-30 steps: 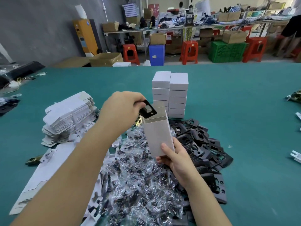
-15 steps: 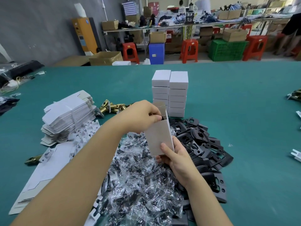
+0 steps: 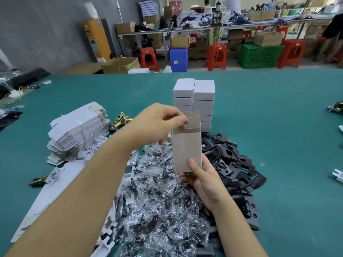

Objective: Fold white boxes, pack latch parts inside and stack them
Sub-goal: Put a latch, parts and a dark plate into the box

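Spreading across the near edge of the green-covered table [image 3: 278, 112], a heap of small clear plastic bags holding dark parts [image 3: 159, 206] lies beside a pile of flat black plastic latch plates [image 3: 233, 164]. Above that heap the right hand [image 3: 206, 179] grips the lower end of an upright white cardboard box [image 3: 186, 151], thumb on its front face and fingers curled behind. The left hand [image 3: 157, 123] is at the box's open top, fingers curled, fingertips at the raised top flap [image 3: 193, 120]; whether they pinch it I cannot tell. Left of the arms sits a stack of flat unfolded white box blanks [image 3: 78, 130], with brass-coloured latch pieces [image 3: 121, 118] just behind. Farther back stand two columns of closed white boxes [image 3: 194, 97], touching side by side.
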A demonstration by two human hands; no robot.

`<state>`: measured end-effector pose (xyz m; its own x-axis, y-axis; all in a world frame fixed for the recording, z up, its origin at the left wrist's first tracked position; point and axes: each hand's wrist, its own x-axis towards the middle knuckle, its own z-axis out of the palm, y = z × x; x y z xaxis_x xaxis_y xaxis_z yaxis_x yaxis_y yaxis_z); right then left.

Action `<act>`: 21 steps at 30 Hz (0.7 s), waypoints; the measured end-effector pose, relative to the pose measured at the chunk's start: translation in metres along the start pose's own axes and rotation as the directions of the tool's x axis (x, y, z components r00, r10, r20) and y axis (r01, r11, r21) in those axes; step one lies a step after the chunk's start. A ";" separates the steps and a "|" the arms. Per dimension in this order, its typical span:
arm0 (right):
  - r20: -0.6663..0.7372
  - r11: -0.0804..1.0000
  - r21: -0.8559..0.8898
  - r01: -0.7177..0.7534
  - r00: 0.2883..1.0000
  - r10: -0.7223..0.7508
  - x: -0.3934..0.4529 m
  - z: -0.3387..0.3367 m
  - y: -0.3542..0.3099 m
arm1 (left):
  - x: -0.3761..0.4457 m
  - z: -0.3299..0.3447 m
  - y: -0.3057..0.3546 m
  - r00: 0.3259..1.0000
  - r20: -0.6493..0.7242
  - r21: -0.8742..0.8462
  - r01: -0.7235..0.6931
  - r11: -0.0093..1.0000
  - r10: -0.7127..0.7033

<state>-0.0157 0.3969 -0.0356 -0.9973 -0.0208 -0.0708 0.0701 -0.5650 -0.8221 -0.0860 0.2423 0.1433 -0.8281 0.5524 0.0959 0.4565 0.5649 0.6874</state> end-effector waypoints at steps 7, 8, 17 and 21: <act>-0.053 1.000 0.025 -0.011 0.999 0.012 0.001 0.002 -0.001 | -0.010 -0.014 -0.058 0.957 -0.176 -0.124 0.212 0.969 -0.232; -0.061 0.999 0.032 -0.012 0.998 0.014 0.002 0.002 -0.001 | -0.011 -0.009 -0.070 0.957 -0.143 0.014 0.258 0.966 -0.253; -0.071 0.998 0.053 -0.032 0.997 0.035 0.002 0.003 -0.001 | -0.006 0.047 -0.129 0.957 -0.124 0.512 0.287 0.810 -0.262; -0.076 0.998 0.051 -0.039 0.996 0.043 0.002 0.004 -0.002 | 0.001 0.055 -0.131 0.954 -0.133 0.561 0.296 0.773 -0.269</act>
<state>-0.0177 0.3949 -0.0324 -0.9886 0.0177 -0.1492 0.1082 -0.6055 -0.7885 -0.1291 0.2024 0.0137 -0.9559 0.2937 0.0025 0.2905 0.9442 0.1555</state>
